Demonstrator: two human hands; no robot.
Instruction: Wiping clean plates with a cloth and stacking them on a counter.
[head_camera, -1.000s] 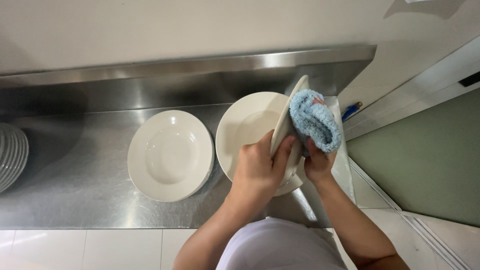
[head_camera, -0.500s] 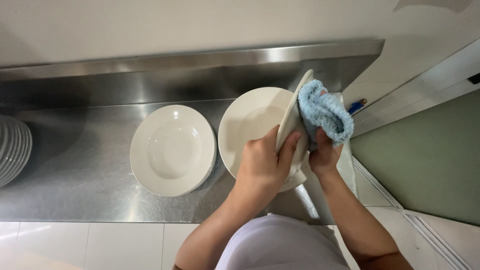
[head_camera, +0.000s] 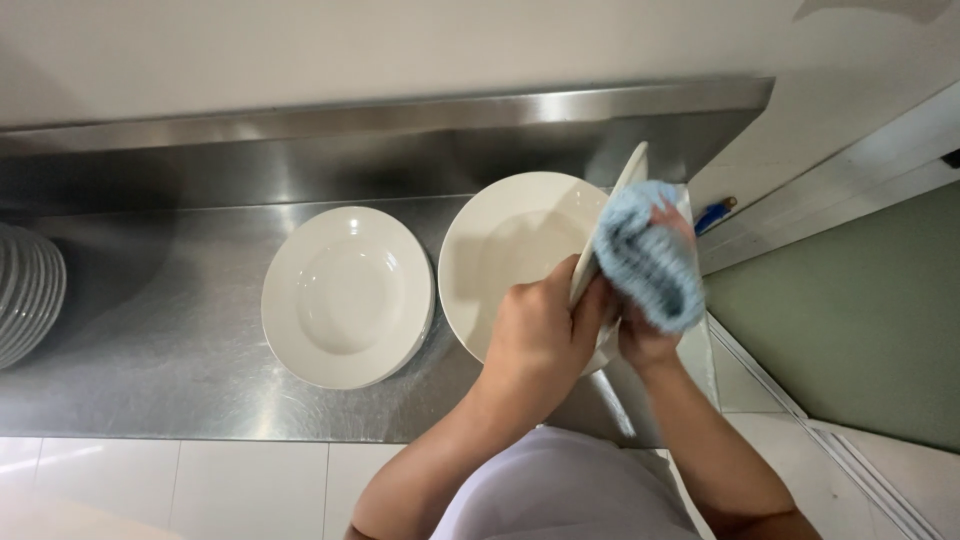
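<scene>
Plate (head_camera: 612, 222) held on edge above desk (head_camera: 150, 340) right end, long axis running toward back edge. Left hand (head_camera: 540, 335) clamped on near rim. Right hand (head_camera: 645, 335) just beside, pressing cloth (head_camera: 648, 255) against plate's right face.

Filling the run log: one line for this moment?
left hand: holds tilted white plate | right hand: presses blue cloth on it | steel counter: two plate stacks

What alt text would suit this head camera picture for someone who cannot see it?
A person's left hand holds a round white plate on edge while the right hand presses a fluffy blue cloth against it. Below, on a steel counter, lie a flat white plate and a white soup plate.
</scene>
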